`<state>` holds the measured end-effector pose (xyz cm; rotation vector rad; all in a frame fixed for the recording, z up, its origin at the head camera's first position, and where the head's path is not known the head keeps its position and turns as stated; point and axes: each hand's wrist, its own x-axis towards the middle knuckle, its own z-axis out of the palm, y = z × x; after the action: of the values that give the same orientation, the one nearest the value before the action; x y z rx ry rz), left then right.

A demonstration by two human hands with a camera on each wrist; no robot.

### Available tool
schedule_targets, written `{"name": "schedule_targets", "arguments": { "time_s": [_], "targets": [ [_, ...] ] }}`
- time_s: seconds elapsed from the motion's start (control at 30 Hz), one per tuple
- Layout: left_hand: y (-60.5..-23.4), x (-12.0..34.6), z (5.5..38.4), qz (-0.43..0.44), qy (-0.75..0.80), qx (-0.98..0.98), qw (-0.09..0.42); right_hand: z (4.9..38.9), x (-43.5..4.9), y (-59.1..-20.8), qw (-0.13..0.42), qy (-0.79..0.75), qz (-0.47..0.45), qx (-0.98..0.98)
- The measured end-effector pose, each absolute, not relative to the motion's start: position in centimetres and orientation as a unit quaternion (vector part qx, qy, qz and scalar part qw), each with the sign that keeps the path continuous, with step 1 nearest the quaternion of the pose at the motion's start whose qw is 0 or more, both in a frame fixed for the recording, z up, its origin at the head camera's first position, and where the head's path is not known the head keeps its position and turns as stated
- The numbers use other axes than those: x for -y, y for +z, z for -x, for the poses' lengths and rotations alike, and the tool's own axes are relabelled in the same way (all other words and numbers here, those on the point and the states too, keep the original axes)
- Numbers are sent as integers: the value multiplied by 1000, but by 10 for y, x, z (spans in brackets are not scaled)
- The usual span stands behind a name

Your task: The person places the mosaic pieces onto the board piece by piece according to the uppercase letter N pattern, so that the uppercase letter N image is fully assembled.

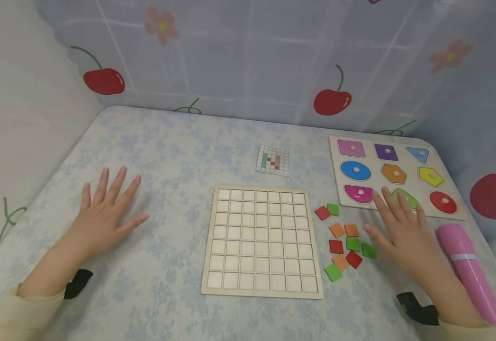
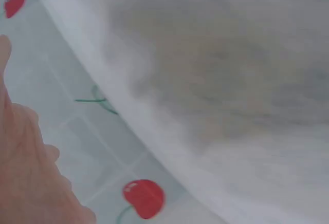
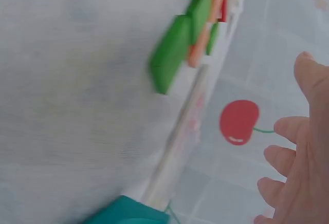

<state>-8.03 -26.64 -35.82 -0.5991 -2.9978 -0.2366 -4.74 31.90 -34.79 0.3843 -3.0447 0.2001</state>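
Note:
My left hand (image 1: pixel 103 215) is spread over the left part of the table, fingers straight, holding nothing; in the left wrist view part of this hand (image 2: pixel 31 172) shows at the left edge. My right hand (image 1: pixel 410 237), also with fingers extended, holds nothing. Its fingertips overlap the near edge of a shape puzzle board (image 1: pixel 375 163) in the head view; contact cannot be told. Just left of that hand lie several small square tiles, among them a red tile (image 1: pixel 336 246), an orange tile (image 1: pixel 351 230) and a green tile (image 3: pixel 169 54). Between the hands lies a wooden grid board (image 1: pixel 249 234), its squares bare.
Beyond the grid board is a small pattern card (image 1: pixel 272 160) with coloured squares. A pink microphone-shaped toy (image 1: pixel 471 270) lies right of my right hand. A teal thing (image 3: pixel 126 211), partly cut off, shows low in the right wrist view. Cherry-print curtain (image 1: pixel 248 61) stands behind the table.

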Motion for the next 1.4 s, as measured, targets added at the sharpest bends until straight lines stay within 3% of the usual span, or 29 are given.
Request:
{"name": "schedule_targets", "arguments": {
  "time_s": [0.2,0.3,0.43,0.63,0.93,1.4],
  "targets": [
    [-338,234,76,248,-106,960,69,39,-316,-328,43,154,-106,981],
    [-335,218,70,270,-124,953,58,33,-316,-325,34,199,-81,976],
    [-335,199,61,293,-173,940,1,25,-320,-331,17,231,-63,971],
    [-347,171,53,346,-272,889,-128,16,-329,-355,4,236,-56,970],
    [-369,158,59,375,-292,859,-190,14,-336,-379,-21,293,-55,954],
    [-383,157,60,392,-265,860,-191,14,-325,-389,41,280,-66,957]
  ]
}}
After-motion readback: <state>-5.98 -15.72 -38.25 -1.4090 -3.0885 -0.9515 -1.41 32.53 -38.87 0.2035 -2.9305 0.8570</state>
